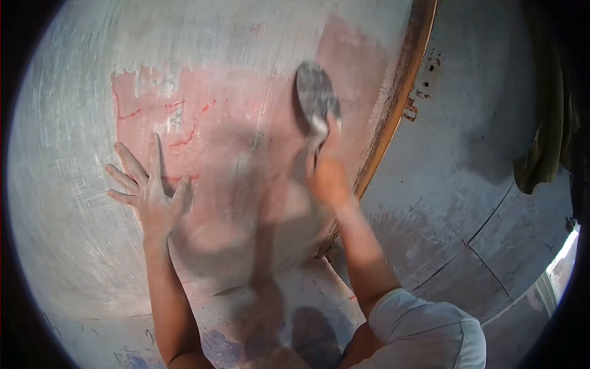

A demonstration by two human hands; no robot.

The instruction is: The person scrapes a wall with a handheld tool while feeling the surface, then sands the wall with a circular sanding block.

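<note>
1. Trowel [314, 91] is over the pink patch [224, 101] of the wall [67, 197]; whether its blade touches, I cannot tell.
2. Right hand [330, 175] grips its handle, the likely best hold; left hand [153, 200] spreads wide against the wall.
3. It probably handles light and stiff, not fragile.
</note>
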